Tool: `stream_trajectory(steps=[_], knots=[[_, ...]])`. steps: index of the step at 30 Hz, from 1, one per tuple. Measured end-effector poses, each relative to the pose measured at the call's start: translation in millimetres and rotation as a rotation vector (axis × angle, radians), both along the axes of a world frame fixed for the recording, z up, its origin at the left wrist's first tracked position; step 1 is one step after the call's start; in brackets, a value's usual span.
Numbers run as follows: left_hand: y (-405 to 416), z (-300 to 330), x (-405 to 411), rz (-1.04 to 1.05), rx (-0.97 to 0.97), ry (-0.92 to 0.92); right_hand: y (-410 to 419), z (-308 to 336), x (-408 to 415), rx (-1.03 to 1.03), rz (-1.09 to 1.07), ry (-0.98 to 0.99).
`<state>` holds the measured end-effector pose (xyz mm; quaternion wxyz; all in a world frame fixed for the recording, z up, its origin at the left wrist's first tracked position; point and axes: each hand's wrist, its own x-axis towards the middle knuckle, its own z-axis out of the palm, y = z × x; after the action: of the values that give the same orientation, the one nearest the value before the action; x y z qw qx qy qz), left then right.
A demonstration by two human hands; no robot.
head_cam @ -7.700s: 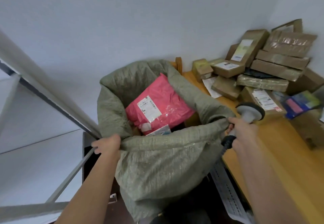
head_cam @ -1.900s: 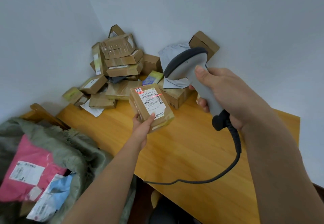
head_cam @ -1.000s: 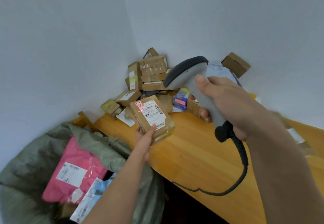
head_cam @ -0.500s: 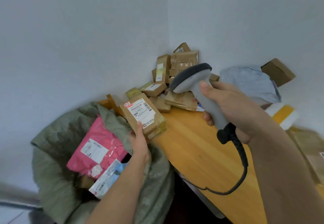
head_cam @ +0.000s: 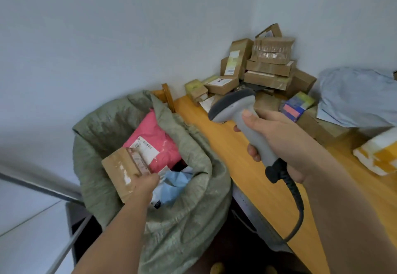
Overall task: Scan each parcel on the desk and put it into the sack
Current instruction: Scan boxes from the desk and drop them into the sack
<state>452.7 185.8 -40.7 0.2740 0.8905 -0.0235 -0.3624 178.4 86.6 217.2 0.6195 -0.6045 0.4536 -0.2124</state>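
Parcel in hand: we hold a taped cardboard box point(head_cam: 123, 171) in our left hand point(head_cam: 148, 182), over the open mouth of the sack point(head_cam: 189, 209), tilted, its label side turned up and away from us.
Left fingers: curled round the box's near edge, gripping it; the fingertips themselves are hidden behind it.
Right hand point(head_cam: 279, 142): wrapped round the handle of the barcode scanner point(head_cam: 238, 112), thumb along its top, held above the desk point(head_cam: 257, 183) and aimed at no parcel.
Sack contents: a pink mailer point(head_cam: 159, 142) and a pale blue mailer point(head_cam: 174, 184) already lie inside.
Done, as we judge: a few parcels are bagged, and this box looks about to be dropped in.
Left: a heap of cardboard boxes point(head_cam: 266, 67) in the desk's corner, a grey poly bag point(head_cam: 356, 95) and a white-and-yellow parcel point(head_cam: 380, 153) wait, so most of the work remains.
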Motion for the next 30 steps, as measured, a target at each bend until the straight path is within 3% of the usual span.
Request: stream_trajectory(steps=[10, 15, 23, 30], knots=[[-36, 13, -47, -0.154, -0.025, -0.185, -13, -10, -46, 0.042, -0.141, -0.033], [-90, 52, -125, -0.356, -0.054, -0.319, -26, -9, -113, 0.043, -0.243, -0.039], [-170, 49, -334, -0.86, -0.261, -0.55, -51, -32, -290, 0.117, -0.564, -0.064], [-188, 6, -531, -1.496, -0.322, -0.375, -62, -90, -454, 0.2, -0.909, -0.109]])
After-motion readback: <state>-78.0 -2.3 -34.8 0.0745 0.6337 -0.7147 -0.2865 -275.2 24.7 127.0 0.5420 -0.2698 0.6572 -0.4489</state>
